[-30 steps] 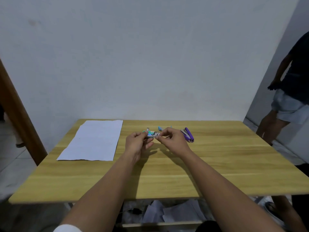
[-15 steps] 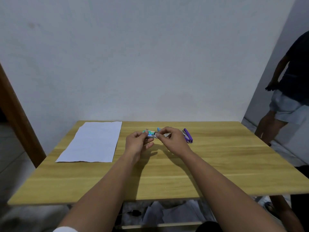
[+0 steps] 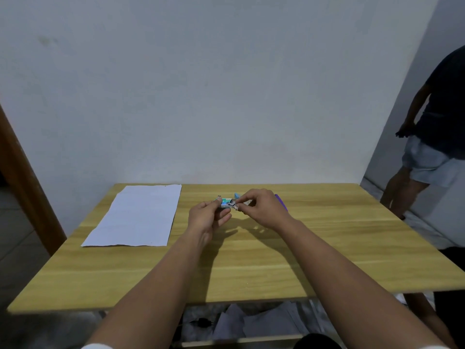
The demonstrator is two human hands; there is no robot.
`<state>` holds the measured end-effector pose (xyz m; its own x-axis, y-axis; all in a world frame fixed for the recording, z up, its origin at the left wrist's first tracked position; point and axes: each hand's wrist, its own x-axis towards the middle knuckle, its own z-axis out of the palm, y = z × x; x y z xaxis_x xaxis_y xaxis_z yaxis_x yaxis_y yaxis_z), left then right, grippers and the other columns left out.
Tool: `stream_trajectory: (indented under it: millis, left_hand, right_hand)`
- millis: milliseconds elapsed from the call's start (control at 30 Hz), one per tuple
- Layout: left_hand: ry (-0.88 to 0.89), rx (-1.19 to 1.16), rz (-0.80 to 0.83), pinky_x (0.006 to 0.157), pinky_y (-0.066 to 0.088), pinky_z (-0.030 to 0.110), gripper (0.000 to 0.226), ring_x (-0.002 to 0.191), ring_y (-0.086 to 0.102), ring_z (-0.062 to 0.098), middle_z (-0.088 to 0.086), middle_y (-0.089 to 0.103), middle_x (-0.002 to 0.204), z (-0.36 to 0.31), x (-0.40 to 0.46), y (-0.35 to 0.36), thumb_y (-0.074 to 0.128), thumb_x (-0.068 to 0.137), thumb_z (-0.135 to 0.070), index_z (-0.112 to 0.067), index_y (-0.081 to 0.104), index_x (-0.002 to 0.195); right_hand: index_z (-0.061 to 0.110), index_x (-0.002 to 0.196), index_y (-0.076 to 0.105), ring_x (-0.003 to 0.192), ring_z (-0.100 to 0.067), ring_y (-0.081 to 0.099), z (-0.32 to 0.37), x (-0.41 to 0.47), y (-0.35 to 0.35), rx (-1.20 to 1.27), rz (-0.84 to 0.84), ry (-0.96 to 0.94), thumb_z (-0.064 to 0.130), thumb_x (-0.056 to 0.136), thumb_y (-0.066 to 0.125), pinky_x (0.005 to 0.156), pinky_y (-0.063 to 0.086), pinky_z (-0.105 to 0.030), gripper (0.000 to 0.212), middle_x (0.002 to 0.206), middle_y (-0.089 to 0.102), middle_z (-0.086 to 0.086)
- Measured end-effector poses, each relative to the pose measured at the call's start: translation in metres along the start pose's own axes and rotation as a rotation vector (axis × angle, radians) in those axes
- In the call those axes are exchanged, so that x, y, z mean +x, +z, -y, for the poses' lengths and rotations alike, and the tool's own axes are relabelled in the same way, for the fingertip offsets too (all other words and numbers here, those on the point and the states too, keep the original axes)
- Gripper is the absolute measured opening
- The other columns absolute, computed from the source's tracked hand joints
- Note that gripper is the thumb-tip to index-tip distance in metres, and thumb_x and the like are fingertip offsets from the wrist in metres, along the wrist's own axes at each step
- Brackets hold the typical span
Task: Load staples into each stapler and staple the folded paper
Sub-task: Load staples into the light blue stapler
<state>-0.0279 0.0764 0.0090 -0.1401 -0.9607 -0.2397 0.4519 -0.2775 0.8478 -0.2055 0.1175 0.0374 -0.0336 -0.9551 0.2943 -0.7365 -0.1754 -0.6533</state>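
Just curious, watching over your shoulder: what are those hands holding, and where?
A small staple box: the left hand grips its left end, while the right hand pinches its open right end.

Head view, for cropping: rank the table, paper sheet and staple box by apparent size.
1. Table
2. Paper sheet
3. Staple box, pinched between both hands, partly covered by fingers.

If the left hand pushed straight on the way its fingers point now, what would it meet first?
Most likely the right hand: the left hand points right across the small staple box it holds, and the right hand's fingertips pinch that box's open end. Depth is hard to judge.
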Motion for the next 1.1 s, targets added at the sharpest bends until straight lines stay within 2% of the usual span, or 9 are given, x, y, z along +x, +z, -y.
stream_trajectory:
  millis: [67, 133, 300, 400, 500, 633, 867, 1033, 1100]
  left_hand:
    - [-0.028, -0.032, 0.005, 0.057, 0.063, 0.029, 0.021, 0.066, 0.076, 0.020, 0.022, 0.075, 0.092, 0.001, -0.001, 0.003, 0.069, 0.097, -0.008, 0.008, 0.064, 0.110]
    - [-0.053, -0.045, 0.008, 0.055, 0.063, 0.029, 0.029, 0.064, 0.076, 0.019, 0.022, 0.074, 0.093, 0.001, -0.002, 0.006, 0.068, 0.098, -0.007, 0.013, 0.062, 0.118]
    - [-0.105, -0.003, 0.056, 0.055, 0.064, 0.030, 0.037, 0.060, 0.075, 0.018, 0.021, 0.072, 0.089, 0.001, -0.005, 0.010, 0.070, 0.097, -0.006, 0.017, 0.059, 0.124]
    - [-0.109, 0.009, 0.064, 0.054, 0.064, 0.031, 0.037, 0.058, 0.074, 0.017, 0.020, 0.071, 0.086, 0.000, -0.005, 0.012, 0.069, 0.097, -0.005, 0.017, 0.060, 0.124]
    - [-0.109, 0.009, 0.061, 0.056, 0.064, 0.032, 0.035, 0.060, 0.075, 0.018, 0.019, 0.073, 0.081, -0.003, -0.004, 0.011, 0.070, 0.096, -0.005, 0.016, 0.061, 0.123]
    - [-0.113, 0.024, 0.066, 0.057, 0.065, 0.032, 0.034, 0.060, 0.075, 0.017, 0.021, 0.072, 0.086, -0.006, -0.003, 0.009, 0.069, 0.097, -0.006, 0.016, 0.062, 0.122]
    - [-0.137, 0.047, 0.066, 0.057, 0.065, 0.032, 0.033, 0.059, 0.074, 0.016, 0.019, 0.071, 0.086, -0.006, -0.003, 0.009, 0.070, 0.097, -0.007, 0.014, 0.063, 0.122]
    - [-0.151, 0.048, 0.071, 0.057, 0.065, 0.032, 0.031, 0.059, 0.074, 0.016, 0.019, 0.073, 0.086, -0.005, -0.004, 0.010, 0.069, 0.097, -0.007, 0.013, 0.064, 0.120]
    - [-0.154, 0.049, 0.072, 0.059, 0.066, 0.033, 0.029, 0.062, 0.074, 0.017, 0.020, 0.072, 0.088, -0.006, -0.004, 0.010, 0.069, 0.097, -0.006, 0.012, 0.063, 0.118]
  right_hand:
    - [0.024, 0.100, 0.084, 0.082, -0.012, 0.068, -0.002, 0.001, -0.001, -0.006, -0.029, -0.014, 0.033, 0.092, 0.080, 0.077, 0.055, -0.033, 0.013, 0.105, 0.077, 0.007]
    - [0.022, 0.099, 0.084, 0.079, -0.007, 0.066, -0.003, 0.000, -0.003, -0.010, -0.045, -0.025, 0.032, 0.093, 0.080, 0.072, 0.050, -0.027, 0.013, 0.104, 0.076, 0.008]
    - [0.023, 0.095, 0.083, 0.076, 0.003, 0.060, 0.000, 0.000, -0.005, -0.014, -0.040, -0.055, 0.028, 0.095, 0.078, 0.067, 0.041, -0.016, 0.008, 0.099, 0.075, 0.009]
    - [0.021, 0.100, 0.083, 0.076, -0.002, 0.064, -0.001, 0.001, -0.007, -0.002, 0.005, -0.042, 0.029, 0.098, 0.073, 0.071, 0.048, -0.024, 0.014, 0.097, 0.074, 0.010]
    - [0.027, 0.103, 0.084, 0.075, -0.006, 0.067, -0.006, 0.000, -0.013, -0.004, 0.056, -0.054, 0.030, 0.096, 0.071, 0.075, 0.058, -0.036, 0.015, 0.094, 0.071, 0.017]
    - [0.034, 0.103, 0.083, 0.083, -0.012, 0.070, -0.009, -0.001, -0.018, -0.059, 0.106, -0.125, 0.031, 0.093, 0.078, 0.082, 0.059, -0.045, 0.012, 0.099, 0.072, 0.014]
    - [0.033, 0.099, 0.083, 0.086, -0.014, 0.070, -0.014, 0.003, -0.021, -0.052, 0.077, -0.187, 0.028, 0.093, 0.078, 0.082, 0.060, -0.041, 0.009, 0.098, 0.072, 0.014]
    - [0.022, 0.096, 0.082, 0.069, -0.015, 0.069, -0.010, -0.001, -0.028, 0.049, -0.072, -0.098, 0.023, 0.095, 0.078, 0.069, 0.057, -0.030, 0.004, 0.094, 0.075, 0.017]
    - [0.025, 0.090, 0.081, 0.065, -0.013, 0.071, -0.017, -0.003, -0.037, 0.069, -0.173, -0.007, 0.023, 0.095, 0.078, 0.063, 0.055, -0.027, 0.006, 0.086, 0.077, 0.016]
